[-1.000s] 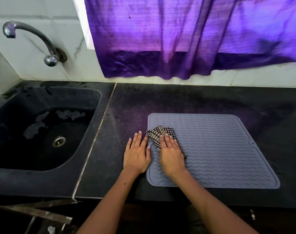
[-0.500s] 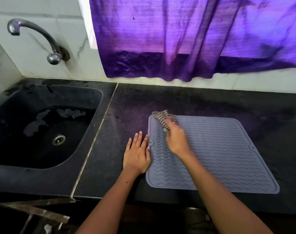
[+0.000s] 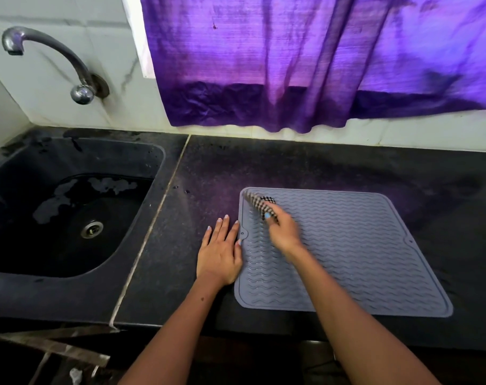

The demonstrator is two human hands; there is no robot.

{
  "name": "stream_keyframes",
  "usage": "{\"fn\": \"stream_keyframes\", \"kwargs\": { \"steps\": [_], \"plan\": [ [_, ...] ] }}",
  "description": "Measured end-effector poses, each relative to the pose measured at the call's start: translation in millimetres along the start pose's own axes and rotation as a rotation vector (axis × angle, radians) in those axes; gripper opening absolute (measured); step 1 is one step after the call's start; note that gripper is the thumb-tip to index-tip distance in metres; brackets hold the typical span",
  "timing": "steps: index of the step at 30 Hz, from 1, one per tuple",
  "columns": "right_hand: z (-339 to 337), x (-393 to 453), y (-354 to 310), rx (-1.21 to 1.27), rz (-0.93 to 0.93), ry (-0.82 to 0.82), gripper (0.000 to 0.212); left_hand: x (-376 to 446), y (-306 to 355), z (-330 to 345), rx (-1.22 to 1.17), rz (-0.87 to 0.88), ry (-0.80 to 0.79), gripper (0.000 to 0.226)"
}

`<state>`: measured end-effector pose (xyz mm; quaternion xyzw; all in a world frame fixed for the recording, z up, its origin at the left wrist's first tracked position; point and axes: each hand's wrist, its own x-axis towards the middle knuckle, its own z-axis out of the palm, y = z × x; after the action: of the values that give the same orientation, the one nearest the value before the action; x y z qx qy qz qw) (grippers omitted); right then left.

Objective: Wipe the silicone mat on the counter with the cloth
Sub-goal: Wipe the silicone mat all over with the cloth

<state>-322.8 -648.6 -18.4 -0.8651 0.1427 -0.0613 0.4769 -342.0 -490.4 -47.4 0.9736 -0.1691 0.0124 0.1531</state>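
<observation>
1. At the far left corner of the silicone mat (image 3: 347, 245), the right hand (image 3: 283, 232) grips a bunched checked cloth (image 3: 259, 204), fingers curled round it. The cloth pokes out beyond the fingertips toward the far left and is blurred.

2. Lying flat on the dark tabletop (image 3: 305, 168), the grey, wave-ribbed mat spreads away from that hand. Most of its surface sits to the right of the cloth and nearer to the person. Its long edges run left to right, slightly skewed.

3. Judging from this, any further wiping has to travel right or back toward the near edge; no mat remains farther left or farther away from the cloth.

4. Of the two hands, the right is the one over the mat. Its forearm crosses the mat diagonally from the near right, wrist raised a little.

5. Just beside the mat's left edge, the left hand (image 3: 221, 252) lies flat on the tabletop, fingers straight and pointing away. Its fingertips and thumb side touch or almost touch the mat's rim, probably steadying it.

6. Left of all this is a dark sink (image 3: 22, 290).
</observation>
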Motion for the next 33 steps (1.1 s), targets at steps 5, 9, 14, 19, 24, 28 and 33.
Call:
{"fn": "stream_keyframes", "kwargs": {
  "steps": [5,9,14,19,24,28,33],
  "plan": [
    [-19.9,20.1,-21.7,0.545,0.226,0.297,0.040,-0.7,-0.2,-0.3,-0.009,0.001,0.020,0.078],
    [-12.5,20.2,-26.4,0.017,-0.158,0.200,0.051,0.0,-0.6,0.8,-0.026,0.000,0.027,0.077],
    [17.3,15.5,2.7,-0.656,-0.277,-0.151,0.069,1.3,-2.0,4.2,-0.019,0.006,0.062,0.072],
    [11.9,20.4,-0.3,-0.613,-0.269,-0.129,0.066,1.2,-3.1,6.4,-0.027,0.010,0.078,0.069],
    [10.8,23.3,-0.7,-0.438,-0.236,-0.106,0.058,0.8,-3.6,5.9,-0.038,0.008,0.071,0.071],
    [-19.3,48.6,-19.4,0.429,0.206,-0.031,0.039,1.1,-4.5,5.0,-0.051,0.015,0.074,0.072],
    [-49.0,50.8,-19.7,0.143,0.029,0.190,0.047,2.5,-4.3,6.3,-0.087,0.016,0.095,0.072]
  ]
}}
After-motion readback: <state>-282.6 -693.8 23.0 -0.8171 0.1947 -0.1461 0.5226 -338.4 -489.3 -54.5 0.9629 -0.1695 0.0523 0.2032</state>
